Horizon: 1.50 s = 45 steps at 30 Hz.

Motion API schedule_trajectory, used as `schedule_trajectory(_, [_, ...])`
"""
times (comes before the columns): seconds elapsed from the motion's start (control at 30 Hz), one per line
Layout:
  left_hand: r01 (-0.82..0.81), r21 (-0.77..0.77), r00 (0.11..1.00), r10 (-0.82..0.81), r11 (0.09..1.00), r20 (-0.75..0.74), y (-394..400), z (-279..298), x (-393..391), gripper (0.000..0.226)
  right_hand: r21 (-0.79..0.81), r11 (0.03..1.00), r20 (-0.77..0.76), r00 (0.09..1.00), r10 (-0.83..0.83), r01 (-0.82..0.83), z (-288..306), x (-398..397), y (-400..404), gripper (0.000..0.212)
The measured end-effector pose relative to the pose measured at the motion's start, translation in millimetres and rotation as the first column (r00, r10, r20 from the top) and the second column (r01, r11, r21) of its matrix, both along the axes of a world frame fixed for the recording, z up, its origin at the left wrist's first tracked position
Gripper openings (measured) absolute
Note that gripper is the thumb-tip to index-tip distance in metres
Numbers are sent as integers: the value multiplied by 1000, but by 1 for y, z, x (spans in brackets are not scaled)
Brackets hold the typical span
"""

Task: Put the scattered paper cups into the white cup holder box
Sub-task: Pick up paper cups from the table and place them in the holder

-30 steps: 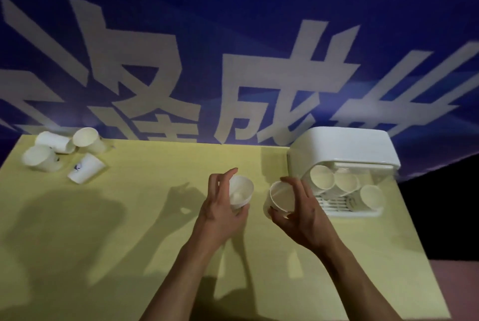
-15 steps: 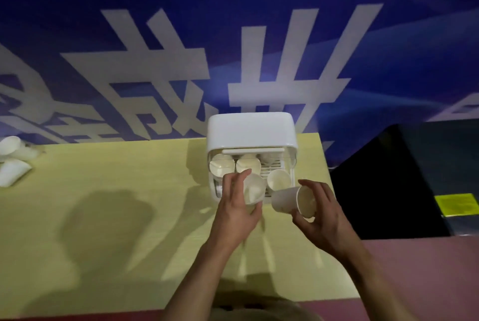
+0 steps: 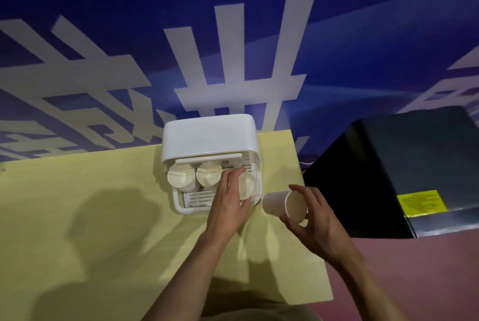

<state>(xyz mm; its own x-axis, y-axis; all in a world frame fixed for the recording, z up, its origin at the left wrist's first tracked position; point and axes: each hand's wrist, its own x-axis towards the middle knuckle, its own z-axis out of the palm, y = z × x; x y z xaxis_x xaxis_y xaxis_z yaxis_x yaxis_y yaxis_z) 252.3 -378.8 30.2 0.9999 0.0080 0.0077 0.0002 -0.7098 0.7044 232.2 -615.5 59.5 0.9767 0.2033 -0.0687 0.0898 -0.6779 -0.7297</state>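
The white cup holder box (image 3: 208, 136) stands at the far right of the yellow table (image 3: 77, 204), its open front facing me. Two stacks of paper cups (image 3: 180, 178) (image 3: 208, 175) lie inside on their sides, mouths toward me. My left hand (image 3: 228, 204) reaches into the box's right part and holds a paper cup (image 3: 247, 186) there, fingers curled over its rim. My right hand (image 3: 311, 219) grips another paper cup (image 3: 282, 206) on its side just right of the box, mouth toward me.
A dark grey cabinet (image 3: 414, 165) with a yellow label (image 3: 421, 202) stands right of the table. A blue banner with large white characters (image 3: 233, 61) hangs behind. The table's right edge lies under my right hand, pink floor (image 3: 414, 281) beyond.
My left hand has pushed its cup forward into the right side of the box. My right hand with its cup has stayed beside the box. The camera has closed in on the box.
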Motion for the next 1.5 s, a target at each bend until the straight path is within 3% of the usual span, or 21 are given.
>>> schedule_trajectory(0.47, [-54, 314, 976, 117, 948, -186, -14, -43, 15, 67, 8, 998, -50, 997, 56, -56, -14, 35, -11, 67])
schedule_trajectory(0.63, [-34, 181, 965, 80, 983, -251, -10, -54, 14, 67, 17, 997, -52, 996, 78, -77, -17, 44, -2, 66])
schedule_trajectory(0.87, [13, 190, 968, 35, 982, -248, -5, -56, 18, 81, 24, 997, 19, 997, 78, -79, -12, 50, 25, 68])
schedule_trajectory(1.07, [-48, 119, 992, 61, 992, -111, 6, -29, -6, 77, 15, 990, 35, 990, 139, -139, -12, 55, 43, 70])
schedule_trajectory(1.37, [-131, 60, 990, 134, 990, -38, 33, 6, -44, 63, -227, 930, 59, 950, 308, -288, -44, 63, 87, 79])
schedule_trajectory(1.5, [-162, 63, 986, 164, 985, -15, 48, 11, -60, 65, -305, 883, -63, 933, 354, -355, -65, 74, 108, 77])
